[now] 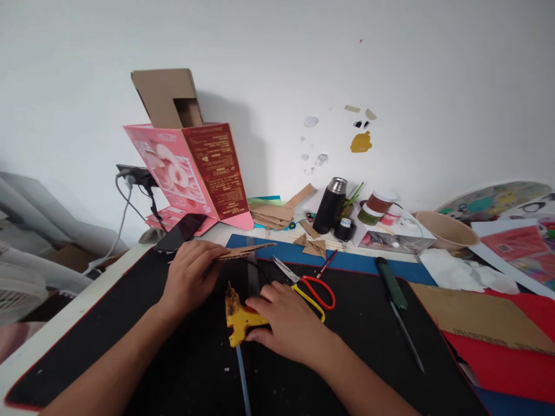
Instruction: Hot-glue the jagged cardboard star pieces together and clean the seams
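Observation:
My left hand is closed on a flat piece of brown cardboard and holds it level just above the black mat. My right hand is wrapped round the handle of a yellow hot glue gun that lies on the mat, nozzle pointing away from me, with a glue stick sticking out of its back. A dark metal ruler lies between the two hands.
Red-and-yellow scissors lie right of the glue gun, a green-handled knife further right. A pink box, a phone, cardboard scraps, a black flask, paint jars and a paper bowl line the wall.

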The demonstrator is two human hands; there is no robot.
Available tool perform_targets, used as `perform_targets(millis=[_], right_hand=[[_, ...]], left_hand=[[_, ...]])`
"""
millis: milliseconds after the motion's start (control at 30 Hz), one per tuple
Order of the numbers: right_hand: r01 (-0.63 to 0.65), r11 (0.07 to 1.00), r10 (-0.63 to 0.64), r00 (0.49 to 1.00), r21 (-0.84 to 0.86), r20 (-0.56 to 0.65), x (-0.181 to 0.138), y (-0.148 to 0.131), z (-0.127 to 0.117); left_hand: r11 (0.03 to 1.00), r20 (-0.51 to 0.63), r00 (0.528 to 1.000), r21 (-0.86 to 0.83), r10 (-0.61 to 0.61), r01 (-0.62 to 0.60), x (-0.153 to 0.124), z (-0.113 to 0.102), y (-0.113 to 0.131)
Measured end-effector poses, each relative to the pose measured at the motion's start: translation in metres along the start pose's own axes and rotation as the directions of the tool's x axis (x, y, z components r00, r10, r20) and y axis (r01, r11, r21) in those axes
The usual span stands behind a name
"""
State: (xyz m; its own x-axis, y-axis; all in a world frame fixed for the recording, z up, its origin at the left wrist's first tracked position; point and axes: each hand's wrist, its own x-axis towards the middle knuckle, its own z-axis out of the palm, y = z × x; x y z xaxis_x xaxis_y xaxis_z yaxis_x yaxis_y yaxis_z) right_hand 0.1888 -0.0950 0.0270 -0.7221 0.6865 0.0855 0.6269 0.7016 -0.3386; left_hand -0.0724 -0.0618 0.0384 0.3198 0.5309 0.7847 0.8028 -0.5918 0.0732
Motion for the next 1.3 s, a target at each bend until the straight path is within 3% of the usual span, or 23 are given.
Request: perform_targets(millis=[267,433,567,733,900,967,1133,1300], right_hand=[[-0.011,0.995,0.011,1.0,0.102,0.006,0.001,0.002,-0.001],[-0.054,0.964,0.069,0.996,0.26,-0.049,0.001,0.005,0.0],[-0.08,0.883,0.145,0.984,0.463,-0.105,0.002,0.006,-0.001],[-0.067,0.651,0.286,0.944,0.756,-0.162,0.004,0.017,0.002],[-0.101,0.237,0.443,0.896,0.966,-0.015,0.007,0.03,0.002],[-0.087,0.103,0.479,0.877,0.991,0.028,0.008,0.032,0.0],[0.024,-0.131,0.57,0.82,0.991,0.056,0.009,0.033,-0.008],[0.113,-0.278,0.6,0.796,0.954,0.08,0.009,0.04,-0.015]], left_hand=[[1.0,-0.022,0.999,0.004,0.028,-0.028,-0.002,0.001,-0.001],[1.0,-0.057,0.998,0.009,0.027,-0.027,-0.002,0.0,-0.003],[1.0,-0.091,0.996,0.015,0.018,-0.017,0.0,-0.002,-0.003],[1.0,-0.115,0.993,0.025,0.0,0.003,0.002,-0.005,-0.003],[0.999,-0.129,0.992,0.044,-0.002,0.008,0.003,-0.007,-0.003],[0.999,-0.137,0.991,0.048,-0.002,0.009,0.004,-0.008,-0.003],[0.999,-0.154,0.988,0.034,-0.027,0.032,0.004,-0.009,-0.003],[0.999,-0.138,0.99,0.034,-0.028,0.033,0.002,-0.007,-0.003]])
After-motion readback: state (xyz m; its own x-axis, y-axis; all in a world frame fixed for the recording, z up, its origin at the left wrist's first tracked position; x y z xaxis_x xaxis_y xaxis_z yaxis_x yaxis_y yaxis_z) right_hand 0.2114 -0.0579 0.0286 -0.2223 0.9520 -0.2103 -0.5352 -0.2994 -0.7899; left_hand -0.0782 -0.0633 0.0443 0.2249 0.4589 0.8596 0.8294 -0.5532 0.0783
